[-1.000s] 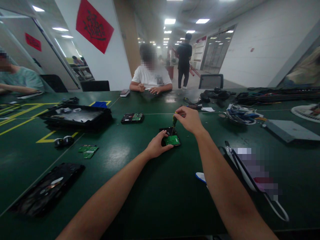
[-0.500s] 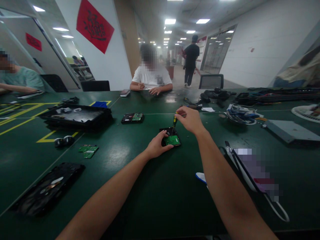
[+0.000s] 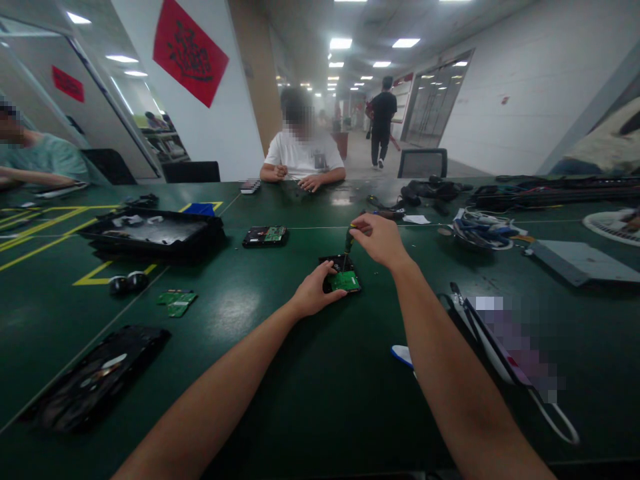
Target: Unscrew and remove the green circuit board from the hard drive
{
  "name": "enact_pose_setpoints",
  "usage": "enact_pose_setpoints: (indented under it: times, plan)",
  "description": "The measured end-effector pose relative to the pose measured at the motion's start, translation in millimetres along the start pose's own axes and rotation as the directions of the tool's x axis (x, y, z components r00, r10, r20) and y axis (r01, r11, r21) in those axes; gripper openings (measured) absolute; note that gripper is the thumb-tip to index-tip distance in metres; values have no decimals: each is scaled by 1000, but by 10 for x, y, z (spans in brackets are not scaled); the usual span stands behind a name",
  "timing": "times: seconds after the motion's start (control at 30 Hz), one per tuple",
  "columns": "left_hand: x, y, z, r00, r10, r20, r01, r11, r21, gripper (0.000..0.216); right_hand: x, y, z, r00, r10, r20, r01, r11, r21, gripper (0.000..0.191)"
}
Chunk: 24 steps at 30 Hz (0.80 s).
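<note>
A hard drive (image 3: 345, 281) with a green circuit board facing up lies on the green table in front of me. My left hand (image 3: 318, 289) grips its left side, thumb along the near edge and fingers at the far left. Above it, my right hand (image 3: 376, 239) pinches the handle of a screwdriver (image 3: 349, 244), which stands nearly upright. The blade reaches down to the drive by the board's far edge; the exact contact point is too small to make out.
Left lie another hard drive (image 3: 265, 236), a black tray (image 3: 155, 230), loose circuit boards (image 3: 179, 303) and a black casing (image 3: 97, 377). Right are a bundle of cables (image 3: 483, 229), a grey metal box (image 3: 585, 260) and a phone-like device (image 3: 515, 347). A person (image 3: 303, 157) sits opposite.
The screwdriver handle looks turned a little in my right fingers. My left hand and the hard drive stay in place. A person in the background has walked slightly farther off.
</note>
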<state>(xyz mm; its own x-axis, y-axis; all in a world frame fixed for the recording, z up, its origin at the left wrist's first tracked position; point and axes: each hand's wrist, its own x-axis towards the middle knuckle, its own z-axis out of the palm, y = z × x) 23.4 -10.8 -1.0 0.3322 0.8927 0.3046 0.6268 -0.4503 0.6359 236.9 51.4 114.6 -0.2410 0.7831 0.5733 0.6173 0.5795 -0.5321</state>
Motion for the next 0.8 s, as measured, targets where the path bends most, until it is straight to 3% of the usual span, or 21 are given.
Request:
enact_pose_setpoints:
  times: [0.13,0.4,0.6,0.8]
  plan:
    - [2,4,-7,1000,-6,7,6,1000,10,65,1,37,20,999,43,-31,-42,999,12,13]
    - [8,6,-5,1000,-23,8,23,1000,-1,65,8,24,16,1000,-16,-1,16,1000,-3,14]
    - [1,23,-17,1000,-19,12,19,1000,-5,64,-3,30,10,999,50,-16,-49,999,13,14]
    - [5,16,-9,1000,-28,11,28,1000,-7,65,10,14,5,1000,-20,12,20,1000,-10,15]
